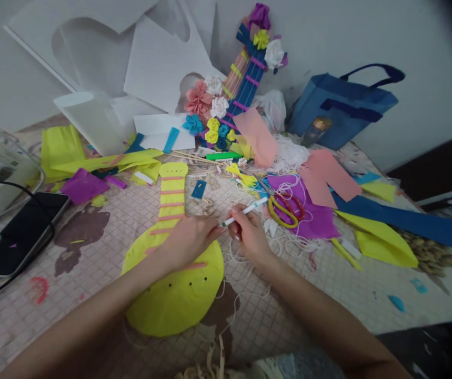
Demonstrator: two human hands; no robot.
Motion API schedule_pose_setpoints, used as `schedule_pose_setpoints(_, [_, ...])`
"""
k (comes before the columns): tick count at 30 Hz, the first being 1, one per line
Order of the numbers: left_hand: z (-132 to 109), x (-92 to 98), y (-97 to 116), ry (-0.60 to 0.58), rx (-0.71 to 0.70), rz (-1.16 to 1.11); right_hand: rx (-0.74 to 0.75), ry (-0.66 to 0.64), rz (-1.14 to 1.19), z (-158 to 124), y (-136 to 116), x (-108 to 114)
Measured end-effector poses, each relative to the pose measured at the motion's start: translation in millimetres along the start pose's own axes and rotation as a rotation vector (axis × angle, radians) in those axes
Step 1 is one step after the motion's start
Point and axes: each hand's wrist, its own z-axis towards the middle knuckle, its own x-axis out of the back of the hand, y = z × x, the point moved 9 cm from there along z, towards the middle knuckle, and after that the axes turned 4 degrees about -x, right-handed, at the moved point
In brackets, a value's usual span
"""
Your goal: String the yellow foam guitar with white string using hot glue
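Note:
A yellow paper guitar shape with pink strips across its neck lies flat on the table in front of me. My left hand rests over its body, fingers pinched together near its right edge. My right hand is closed on a white pen with a green cap, whose tip points left to the left hand's fingers. White string lies loose under and around the right hand. What the left fingers pinch is too small to make out.
Yellow and red scissors lie on purple paper just right of my hands. A decorated blue guitar with paper flowers leans on the wall. A blue bag, paper scraps, white boards and a tablet surround the work.

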Motion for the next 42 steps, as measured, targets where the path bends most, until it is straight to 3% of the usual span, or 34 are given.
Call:
schedule_pose_setpoints(4, [-8, -1.6, -14, -0.19, 0.02, -0.476, 0.023, 0.204, 0.255, 10, -17, 38])
schedule_pose_setpoints(9, [-1, 21.4, -56, 0.087, 0.141, -0.625, -0.039, 0.02, 0.195, 12, -7, 19])
schedule_pose_setpoints(13, [12, 18.1, -68, 0.169, 0.175, -0.56, -0.053, 0.004, 0.156, 9, 5, 13])
schedule_pose_setpoints(19, [27, 12.3, -57, 0.172, 0.043, -0.048, -0.119, 0.03, 0.192, 10, 15, 23])
schedule_pose_setpoints(24, [37, 0.6, -54, 0.089, -0.049, 0.01, -0.125, 0.03, 0.175, 10, 19, 22])
schedule_pose_setpoints(30, [29, 11.4, -48, 0.139, -0.029, -0.054, -0.097, 0.052, 0.187, 6, 15, 20])
schedule_pose_setpoints(33, [11, 18.9, -50, 0.218, 0.071, -0.261, -0.043, 0.052, 0.157, 0, 7, 14])
schedule_pose_setpoints(37, [-8, 11.9, -48, 0.236, 0.131, -0.549, 0.054, -0.042, 0.066, -13, -9, -3])
schedule_pose_setpoints(42, [-15, 3.7, -46, 0.259, 0.15, -0.696, 0.13, -0.101, -0.089, -29, -20, -16])
